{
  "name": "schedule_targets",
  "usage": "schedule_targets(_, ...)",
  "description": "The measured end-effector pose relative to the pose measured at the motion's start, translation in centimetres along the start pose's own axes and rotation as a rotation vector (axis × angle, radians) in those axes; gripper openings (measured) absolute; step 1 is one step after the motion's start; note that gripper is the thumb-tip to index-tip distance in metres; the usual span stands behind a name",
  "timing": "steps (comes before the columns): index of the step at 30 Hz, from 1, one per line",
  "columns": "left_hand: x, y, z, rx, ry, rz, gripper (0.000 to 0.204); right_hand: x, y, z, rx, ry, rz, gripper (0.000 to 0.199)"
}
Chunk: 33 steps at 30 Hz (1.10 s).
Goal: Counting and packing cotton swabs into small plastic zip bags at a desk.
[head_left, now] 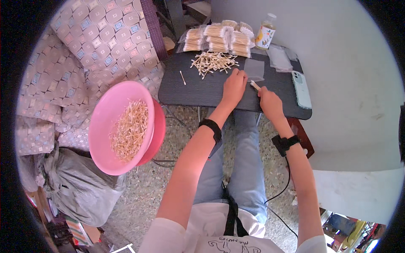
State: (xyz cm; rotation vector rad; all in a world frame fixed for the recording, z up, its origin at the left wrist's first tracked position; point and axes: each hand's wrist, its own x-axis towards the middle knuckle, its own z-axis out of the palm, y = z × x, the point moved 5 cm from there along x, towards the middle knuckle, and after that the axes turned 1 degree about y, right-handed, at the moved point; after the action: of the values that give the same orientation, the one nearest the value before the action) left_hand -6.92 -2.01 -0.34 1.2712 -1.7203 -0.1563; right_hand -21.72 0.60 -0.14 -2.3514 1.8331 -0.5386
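The right hand pinches a small bundle of pale wooden cotton swabs in its grip, just above the dark bench. The left hand rests beside it, fingers curled; what its grip holds cannot be told. One loose swab pile lies ahead, one stray swab apart, several filled bags behind, and one pink bowl of swabs sits at left.

Swab pile on table; bowl left; phone right.
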Motion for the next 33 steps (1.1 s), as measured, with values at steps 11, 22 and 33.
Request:
schedule_targets(11, -0.3, 0.2, -0.6, -0.121, 0.039, -0.053, 0.011, 0.3, -1.2, -0.9, 0.169, 0.162, -0.017, 0.018)
schedule_targets(22, -0.5, 1.9, 0.2, -0.184, -0.076, 0.143, 0.012, 1.8, -0.7, 0.1, 0.168, 0.189, -0.084, 0.014)
schedule_targets(33, -0.4, 3.5, -1.9, -0.163, 0.103, 0.274, 0.027, 2.9, 0.5, -0.5, 0.370, 0.168, -0.151, 0.021)
